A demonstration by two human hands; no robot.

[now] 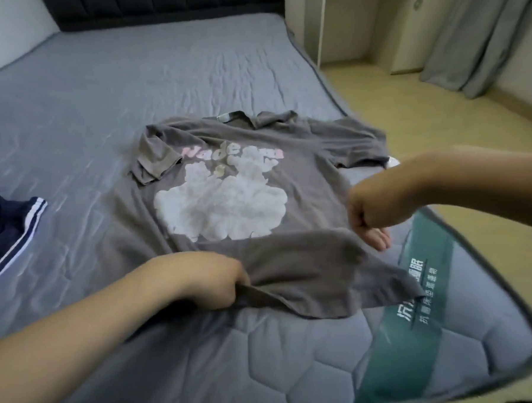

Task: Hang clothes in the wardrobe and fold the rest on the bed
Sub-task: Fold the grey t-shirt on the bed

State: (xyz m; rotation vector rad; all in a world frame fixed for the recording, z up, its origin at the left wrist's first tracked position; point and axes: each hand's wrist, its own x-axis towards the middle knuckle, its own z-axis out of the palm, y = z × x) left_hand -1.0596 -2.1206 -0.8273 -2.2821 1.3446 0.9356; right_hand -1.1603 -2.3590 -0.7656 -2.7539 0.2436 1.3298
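Two hands, left hand and right hand, pinch the grey T-shirt hem; beyond each grip it lies unfolded on the bed.

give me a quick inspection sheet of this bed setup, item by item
surface: grey quilted mattress, bare, with a teal label strip at the near corner
job's things: grey printed t-shirt lying flat, print up, one sleeve folded in
clutter: navy garment with white stripes at the left edge
hands: left hand grips the hem; right hand grips the shirt's side edge
cables: nothing seen
surroundings: dark headboard, grey curtain, pale wooden floor
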